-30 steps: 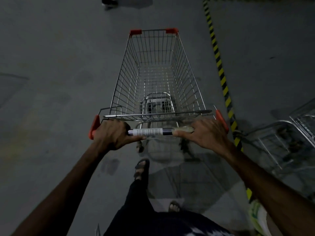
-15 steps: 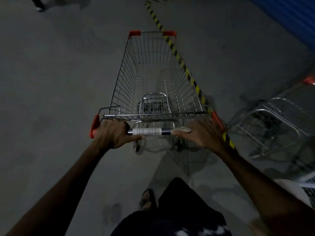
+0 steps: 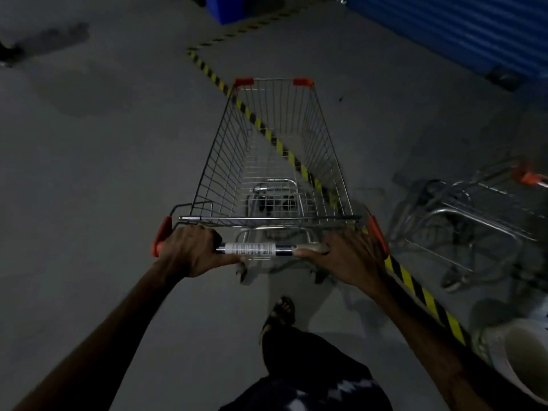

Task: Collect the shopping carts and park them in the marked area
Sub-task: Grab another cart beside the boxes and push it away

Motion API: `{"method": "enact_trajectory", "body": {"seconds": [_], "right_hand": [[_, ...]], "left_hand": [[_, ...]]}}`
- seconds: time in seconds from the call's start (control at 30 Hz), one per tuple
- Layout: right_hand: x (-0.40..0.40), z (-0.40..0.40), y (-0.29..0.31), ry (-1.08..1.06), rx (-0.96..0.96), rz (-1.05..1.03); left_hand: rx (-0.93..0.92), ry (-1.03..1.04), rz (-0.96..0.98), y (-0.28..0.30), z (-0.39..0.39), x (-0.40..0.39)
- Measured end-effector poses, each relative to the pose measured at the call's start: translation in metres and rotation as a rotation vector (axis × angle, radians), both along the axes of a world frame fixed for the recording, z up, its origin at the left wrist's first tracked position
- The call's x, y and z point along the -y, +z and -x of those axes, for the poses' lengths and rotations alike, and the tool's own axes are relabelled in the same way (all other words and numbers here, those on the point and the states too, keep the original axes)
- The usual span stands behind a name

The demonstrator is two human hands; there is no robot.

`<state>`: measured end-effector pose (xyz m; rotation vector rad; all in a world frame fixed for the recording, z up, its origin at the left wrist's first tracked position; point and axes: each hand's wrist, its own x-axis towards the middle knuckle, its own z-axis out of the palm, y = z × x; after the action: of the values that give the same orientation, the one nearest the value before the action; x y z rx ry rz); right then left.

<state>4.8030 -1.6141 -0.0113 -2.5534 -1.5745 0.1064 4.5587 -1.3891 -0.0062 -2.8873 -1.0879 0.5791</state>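
Handle bar point(image 3: 275, 249) of wire shopping cart point(image 3: 272, 161) is gripped by left hand point(image 3: 189, 250) and right hand point(image 3: 350, 259), fingers curled round it. Cart is straddled over yellow-black floor tape point(image 3: 415, 286). Another cart point(image 3: 474, 215) is parked beside, inside the tape, near blue shutter point(image 3: 459, 28).

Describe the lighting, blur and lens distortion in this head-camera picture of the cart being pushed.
Head view: dim, bluish light with no glare; the shopping cart and striped floor tape read clearly, while the parked carts at right are smeared by motion blur; the wide-angle lens splays both forearms outward.
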Motion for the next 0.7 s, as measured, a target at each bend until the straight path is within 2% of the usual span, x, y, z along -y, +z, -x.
{"method": "enact_trajectory", "body": {"seconds": [0.3,0.47,0.6,0.7], "right_hand": [[-0.097,-0.089,0.001,-0.224,-0.01,0.203],[-0.135,-0.136,-0.002,-0.324,0.023,0.175],[-0.161,-0.175,-0.016,-0.439,0.031,0.044],[-0.183,-0.201,-0.005,-0.496,0.012,0.161]], "left_hand": [[-0.033,-0.181,0.042,0.003,-0.132,-0.132],[-0.029,-0.229,0.078,-0.002,-0.207,-0.195],[-0.027,-0.369,0.098,0.006,-0.273,-0.232],[0.004,-0.45,0.084,0.0,-0.326,-0.27]]}}
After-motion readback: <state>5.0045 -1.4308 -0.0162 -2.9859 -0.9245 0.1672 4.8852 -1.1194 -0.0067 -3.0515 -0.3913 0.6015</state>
